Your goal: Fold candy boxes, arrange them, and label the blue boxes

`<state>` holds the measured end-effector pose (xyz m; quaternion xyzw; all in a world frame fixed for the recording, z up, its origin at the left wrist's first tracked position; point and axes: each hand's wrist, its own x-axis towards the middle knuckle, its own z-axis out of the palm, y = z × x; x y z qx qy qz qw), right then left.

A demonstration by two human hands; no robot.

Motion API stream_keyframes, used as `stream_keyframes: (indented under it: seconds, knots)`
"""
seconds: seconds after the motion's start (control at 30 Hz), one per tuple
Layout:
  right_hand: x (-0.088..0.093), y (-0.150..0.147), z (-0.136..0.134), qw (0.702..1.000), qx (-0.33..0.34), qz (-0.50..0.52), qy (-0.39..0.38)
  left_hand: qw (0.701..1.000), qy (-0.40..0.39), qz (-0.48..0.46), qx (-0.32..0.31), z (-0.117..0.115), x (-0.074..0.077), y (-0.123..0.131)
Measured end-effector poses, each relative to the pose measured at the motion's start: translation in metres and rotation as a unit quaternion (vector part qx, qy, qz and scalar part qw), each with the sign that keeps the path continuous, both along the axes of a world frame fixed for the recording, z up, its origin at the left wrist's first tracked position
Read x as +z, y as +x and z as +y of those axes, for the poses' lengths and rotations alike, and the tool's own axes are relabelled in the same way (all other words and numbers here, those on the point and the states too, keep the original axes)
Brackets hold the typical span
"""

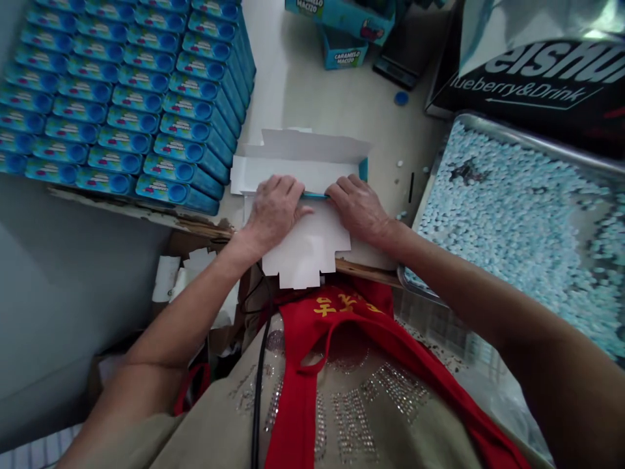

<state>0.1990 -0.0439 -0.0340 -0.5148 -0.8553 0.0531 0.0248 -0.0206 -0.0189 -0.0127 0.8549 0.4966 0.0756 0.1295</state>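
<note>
A flat, unfolded white carton blank (305, 170) lies on the table edge in front of me, its blue printed side showing at a fold. My left hand (275, 210) presses down on its left part with fingers curled along the fold line. My right hand (358, 207) presses on the right part, fingers bent at the same crease. The lower flaps of the carton hang over the table edge toward my red apron.
A large stack of finished blue boxes (122, 91) fills the left of the table (312, 85). A metal tray (488, 127) full of small pale blue candies sits at right. Blue boxes (344, 55), a blue cap (401, 98) and a black foil bag (537, 78) lie at the back.
</note>
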Motion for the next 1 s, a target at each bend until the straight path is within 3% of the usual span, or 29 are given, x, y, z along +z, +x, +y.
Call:
stream_keyframes:
  seconds: [0.1, 0.33, 0.5, 0.67, 0.7, 0.77, 0.83, 0.93, 1.0]
  knots:
    - [0.002, -0.003, 0.003, 1.0, -0.006, -0.017, 0.011, 0.999, -0.007, 0.045, -0.011, -0.007, -0.007, 0.005]
    - [0.011, -0.013, 0.014, 0.997, -0.054, -0.037, -0.038, 0.997, -0.056, 0.022, -0.048, 0.026, -0.013, -0.003]
    - [0.029, -0.001, 0.016, 0.995, 0.007, -0.035, -0.095, 0.996, -0.051, 0.024, -0.067, 0.025, -0.006, -0.013]
    - [0.071, 0.032, 0.037, 0.966, 0.112, 0.041, -0.228, 0.984, -0.093, 0.012, -0.148, 0.039, 0.014, -0.015]
    - [0.079, 0.041, 0.044, 0.967, 0.126, 0.065, -0.212, 0.981, -0.101, 0.01, -0.162, 0.046, 0.02, -0.014]
    - [0.09, 0.057, 0.059, 0.981, 0.137, 0.092, -0.105, 0.976, -0.105, 0.016, -0.188, 0.064, 0.031, -0.011]
    - [0.09, 0.069, 0.071, 0.983, 0.155, 0.097, 0.0, 0.969, -0.105, 0.041, -0.218, 0.084, 0.037, -0.005]
    - [0.077, 0.077, 0.078, 0.975, 0.198, 0.098, 0.007, 0.956, -0.1, 0.081, -0.262, 0.112, 0.043, 0.008]
    - [0.069, 0.073, 0.072, 0.977, 0.204, 0.064, 0.0, 0.962, -0.068, 0.076, -0.253, 0.12, 0.052, 0.014]
